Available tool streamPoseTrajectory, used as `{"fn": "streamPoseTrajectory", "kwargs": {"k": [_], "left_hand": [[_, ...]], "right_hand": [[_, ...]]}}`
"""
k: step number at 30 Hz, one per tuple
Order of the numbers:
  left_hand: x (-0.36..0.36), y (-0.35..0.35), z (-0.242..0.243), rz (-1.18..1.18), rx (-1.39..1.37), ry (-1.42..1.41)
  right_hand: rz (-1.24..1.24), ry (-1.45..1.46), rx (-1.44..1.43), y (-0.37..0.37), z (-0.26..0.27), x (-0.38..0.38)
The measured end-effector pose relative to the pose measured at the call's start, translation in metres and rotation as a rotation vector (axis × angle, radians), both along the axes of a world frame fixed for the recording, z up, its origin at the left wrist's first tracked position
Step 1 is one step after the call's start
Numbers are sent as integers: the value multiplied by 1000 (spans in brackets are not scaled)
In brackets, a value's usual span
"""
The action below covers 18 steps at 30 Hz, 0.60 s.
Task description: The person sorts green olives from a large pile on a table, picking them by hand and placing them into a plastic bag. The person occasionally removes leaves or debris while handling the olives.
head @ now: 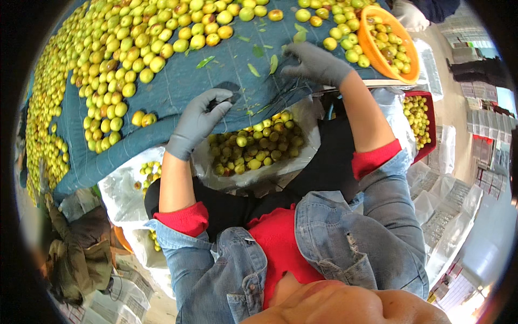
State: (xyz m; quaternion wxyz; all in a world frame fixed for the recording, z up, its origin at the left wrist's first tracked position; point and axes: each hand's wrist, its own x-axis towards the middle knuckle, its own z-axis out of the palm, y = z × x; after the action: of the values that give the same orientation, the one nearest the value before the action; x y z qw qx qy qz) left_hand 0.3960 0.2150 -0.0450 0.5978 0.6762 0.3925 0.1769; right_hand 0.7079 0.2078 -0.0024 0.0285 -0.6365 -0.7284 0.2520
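A blue fabric sheet covers the table, with many green-yellow round fruits spread over its left and far parts. My left hand, in a grey glove, is over the sheet's near edge, its thumb and fingers curved; no fruit shows in it. Farther right, my right hand, also gloved in grey, is spread low over the sheet beside loose green leaves. Its fingertips are partly dark and hard to make out. Below the sheet's edge, a plastic-lined container holds more of the fruits.
An orange plastic basket of fruits stands at the table's right corner. Beyond it a co-worker's gloved hand shows. A red crate of fruits is at the right, near plastic-lined crates. Another person's sleeve is at the lower left.
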Motion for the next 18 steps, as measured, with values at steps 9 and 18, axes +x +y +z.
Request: {"fn": "streamPoseTrajectory", "kwargs": {"k": [9,18], "left_hand": [[9,9,-2,61,85,-14],[4,10,-2,108,102,-33]], "right_hand": [[-109,-224,484,59,-96,76],[15,73,-16,37,-41,11]]}}
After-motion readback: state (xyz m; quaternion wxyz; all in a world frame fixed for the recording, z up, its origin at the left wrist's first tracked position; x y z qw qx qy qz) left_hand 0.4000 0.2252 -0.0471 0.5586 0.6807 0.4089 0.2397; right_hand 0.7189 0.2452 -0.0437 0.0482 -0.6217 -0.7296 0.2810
